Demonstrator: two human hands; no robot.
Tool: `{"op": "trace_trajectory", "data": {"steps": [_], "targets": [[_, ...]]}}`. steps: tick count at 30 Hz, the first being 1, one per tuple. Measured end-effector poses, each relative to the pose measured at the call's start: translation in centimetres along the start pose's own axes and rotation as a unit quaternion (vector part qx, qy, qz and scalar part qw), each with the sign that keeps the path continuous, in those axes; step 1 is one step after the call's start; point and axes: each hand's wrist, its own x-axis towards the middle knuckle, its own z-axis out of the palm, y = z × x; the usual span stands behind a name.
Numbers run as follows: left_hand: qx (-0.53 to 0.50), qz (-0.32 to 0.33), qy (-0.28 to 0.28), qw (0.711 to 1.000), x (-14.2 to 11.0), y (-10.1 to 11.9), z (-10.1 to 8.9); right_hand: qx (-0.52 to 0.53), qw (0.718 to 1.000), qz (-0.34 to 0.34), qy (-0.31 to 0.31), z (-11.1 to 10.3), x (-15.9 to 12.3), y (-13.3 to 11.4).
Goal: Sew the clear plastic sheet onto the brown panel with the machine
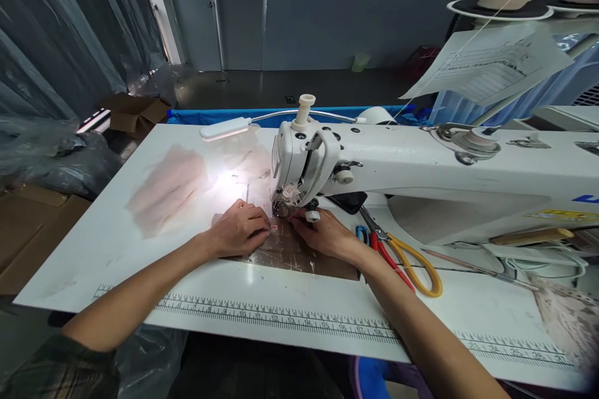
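Note:
My left hand (241, 227) rests on the sewing table, fingers curled and pressed down on a small pale pink fabric piece (274, 226) just left of the needle. My right hand (322, 234) lies on the other side, fingertips pinched on the same piece below the presser foot (282, 209). The white sewing machine (397, 162) stands over both hands, its lamp (224, 129) lighting the spot. The dark metal plate (299, 255) lies beneath my hands.
A stack of sheer pink fabric pieces (168, 190) lies at the left of the white table (140, 262). Yellow-handled scissors (412, 259) and red-handled snips (388, 255) lie right of my right hand. Lace fabric (566, 318) sits far right. A ruler strip (281, 318) runs along the front edge.

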Motion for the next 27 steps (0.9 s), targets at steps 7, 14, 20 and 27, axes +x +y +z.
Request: {"op": "trace_trajectory", "data": {"steps": [7, 14, 20, 27], "targets": [[0.029, 0.029, 0.025, 0.999, 0.1, -0.2, 0.4, 0.006, 0.997, -0.031, 0.075, 1.4, -0.9, 0.5], [0.046, 0.066, 0.027, 0.996, 0.2, -0.2, 0.9, -0.150, 0.987, -0.055, 0.012, 1.8, -1.5, -0.3], [0.084, 0.085, 0.011, 0.993, 0.1, -0.1, 0.9, -0.178, 0.982, -0.067, -0.002, 1.8, -1.5, -0.4], [0.076, 0.107, -0.026, 0.991, 0.0, 0.3, 0.1, -0.175, 0.982, -0.067, -0.001, 1.9, -1.4, -0.2]]}}
